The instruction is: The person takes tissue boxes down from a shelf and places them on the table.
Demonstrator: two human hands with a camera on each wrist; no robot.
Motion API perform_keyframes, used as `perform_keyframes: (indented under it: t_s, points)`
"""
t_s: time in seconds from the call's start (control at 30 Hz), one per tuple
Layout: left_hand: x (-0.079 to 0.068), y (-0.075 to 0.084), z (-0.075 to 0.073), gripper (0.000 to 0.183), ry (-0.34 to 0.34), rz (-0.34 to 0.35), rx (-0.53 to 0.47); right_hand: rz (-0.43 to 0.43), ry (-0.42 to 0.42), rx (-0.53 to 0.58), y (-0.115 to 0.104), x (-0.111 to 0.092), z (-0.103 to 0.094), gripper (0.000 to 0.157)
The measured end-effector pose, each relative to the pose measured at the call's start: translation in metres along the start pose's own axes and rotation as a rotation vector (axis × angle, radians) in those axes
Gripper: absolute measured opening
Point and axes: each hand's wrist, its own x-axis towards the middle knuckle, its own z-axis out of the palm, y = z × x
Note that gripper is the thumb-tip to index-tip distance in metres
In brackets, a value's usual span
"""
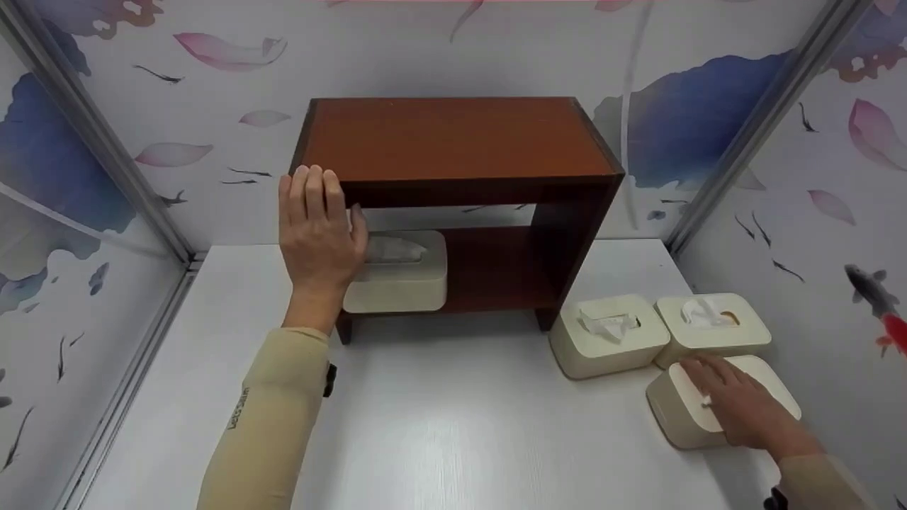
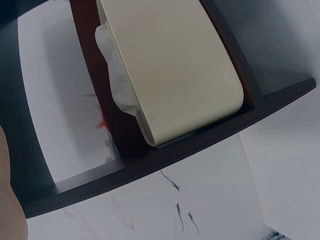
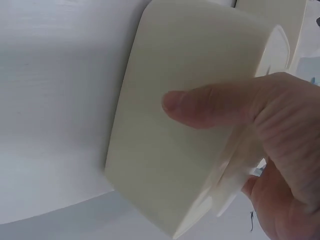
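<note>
My left hand [image 1: 319, 227] rests on the front left corner of a brown wooden shelf [image 1: 453, 142], fingers straight and together. Just right of its thumb, a cream tissue box [image 1: 397, 290] sits on the lower board; the left wrist view shows its side [image 2: 175, 65] and the white tissue [image 2: 117, 75] at its slot. At the right, my right hand [image 1: 740, 400] grips another cream tissue box [image 1: 677, 411] from above. Its thumb [image 3: 205, 105] lies along the box's side, while the other fingers reach over the top.
Two more cream tissue boxes, one beside the shelf's right leg [image 1: 609, 347] and one farther right [image 1: 712, 340], stand behind the gripped box on the white table [image 1: 439, 439]. Patterned panels [image 1: 822, 234] with metal posts [image 1: 751, 127] enclose the table at the back and sides.
</note>
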Motion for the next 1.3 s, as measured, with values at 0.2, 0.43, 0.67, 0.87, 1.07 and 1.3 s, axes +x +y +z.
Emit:
perform_keyframes:
  t_s: [0.2,0.43,0.67,0.87,1.07,1.3]
  points:
    - [-0.001,0.0,0.001,0.045,0.011,0.003,-0.005,0.007,0.002,-0.009,0.007,-0.001,0.0,0.078]
    - [-0.001,0.001,0.001,0.045,0.013,0.006,-0.009,0.037,-0.027,-0.039,0.012,-0.002,-0.001,0.083]
    - [0.0,-0.001,0.0,0.045,0.014,0.003,-0.01,0.012,0.013,-0.058,0.017,0.001,-0.001,0.083]
    - [0.0,-0.001,0.0,0.045,0.016,0.001,-0.014,0.06,-0.062,-0.061,0.018,0.001,-0.003,0.085]
    - [0.0,-0.001,0.0,0.045,0.011,0.002,-0.006,0.123,-0.154,-0.014,0.019,0.004,-0.003,0.104]
    - [0.0,-0.001,0.0,0.045,-0.006,0.001,-0.002,0.165,-0.234,0.068,0.014,0.01,-0.006,0.132]
